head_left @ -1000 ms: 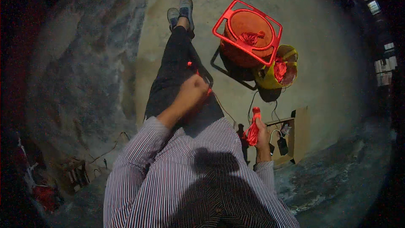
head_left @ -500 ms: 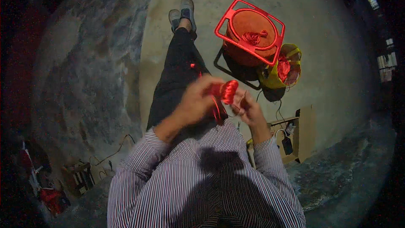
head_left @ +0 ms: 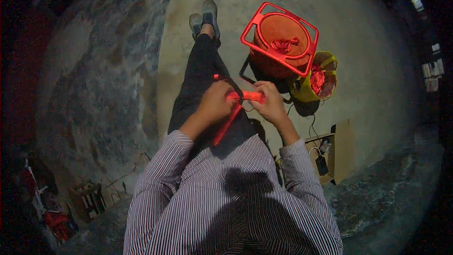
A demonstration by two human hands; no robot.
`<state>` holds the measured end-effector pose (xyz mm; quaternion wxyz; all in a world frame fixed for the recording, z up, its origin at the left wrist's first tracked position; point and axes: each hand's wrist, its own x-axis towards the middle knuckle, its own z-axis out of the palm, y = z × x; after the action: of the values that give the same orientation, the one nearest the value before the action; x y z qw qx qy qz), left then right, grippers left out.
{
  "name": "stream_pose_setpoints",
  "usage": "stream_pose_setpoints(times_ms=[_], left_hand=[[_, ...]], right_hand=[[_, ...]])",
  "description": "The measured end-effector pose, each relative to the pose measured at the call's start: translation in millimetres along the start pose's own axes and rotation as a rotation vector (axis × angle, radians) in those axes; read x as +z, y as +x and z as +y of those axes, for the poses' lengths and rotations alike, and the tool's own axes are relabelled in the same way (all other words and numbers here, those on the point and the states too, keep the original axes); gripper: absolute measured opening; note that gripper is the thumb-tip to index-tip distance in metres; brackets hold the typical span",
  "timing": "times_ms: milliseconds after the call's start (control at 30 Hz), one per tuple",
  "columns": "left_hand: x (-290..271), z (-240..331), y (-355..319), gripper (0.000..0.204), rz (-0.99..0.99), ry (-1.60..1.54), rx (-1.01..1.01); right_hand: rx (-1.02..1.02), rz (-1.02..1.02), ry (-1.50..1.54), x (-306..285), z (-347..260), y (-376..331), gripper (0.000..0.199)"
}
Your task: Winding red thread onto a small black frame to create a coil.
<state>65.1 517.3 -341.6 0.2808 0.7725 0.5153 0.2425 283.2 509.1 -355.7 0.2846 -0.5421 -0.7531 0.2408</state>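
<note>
Above my lap, my right hand (head_left: pixel 271 104) is closed round one end of a bundle of shiny red cord (head_left: pixel 254 96). The bundle stretches sideways toward my left hand (head_left: pixel 216 100). My left hand's fingers are curled at a thin frame, whose bare dark bar (head_left: pixel 241 95) passes beside the bundle. A red cord-wrapped length of this frame (head_left: pixel 227 126) slants down over my thigh. Much of the frame is hidden by my left hand, and exactly where those fingers grip is hard to see.
Right of my legs, a red frame (head_left: pixel 309 61) lies on a round orange-topped stool (head_left: pixel 271 29), with loose red cord (head_left: pixel 284 45) on top. Beside it is a yellow bag (head_left: pixel 302 87) holding red cord. An open cardboard box (head_left: pixel 343 153) with cables sits nearer.
The cord bundle, upright between my hands before, now lies sideways at the frame's dark bar. My right hand has moved up and left and closed on the bundle. The wrapped frame length shows more clearly.
</note>
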Motion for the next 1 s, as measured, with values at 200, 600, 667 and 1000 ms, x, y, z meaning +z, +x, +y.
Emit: stream_pose_setpoints(times_ms=[200,600,667,1000], left_hand=[[8.6,17.5,-18.4,0.03,0.01,-0.365,-0.106],[15.3,11.4,-18.3,0.025,-0.073,-0.468,-0.237],[19.0,9.2,-19.0,0.024,-0.066,-0.464,-0.229],[22.0,14.0,-20.9,0.029,-0.01,-0.542,-0.265]], right_hand=[[0.181,0.094,0.889,-99.7,-36.5,-19.7,0.035],[-0.236,-0.18,1.494,-81.7,-156.2,-69.7,0.043],[-0.243,-0.373,1.658,-72.7,-153.8,-72.1,0.043],[0.455,-0.323,1.96,-96.7,-200.2,-109.9,0.046]])
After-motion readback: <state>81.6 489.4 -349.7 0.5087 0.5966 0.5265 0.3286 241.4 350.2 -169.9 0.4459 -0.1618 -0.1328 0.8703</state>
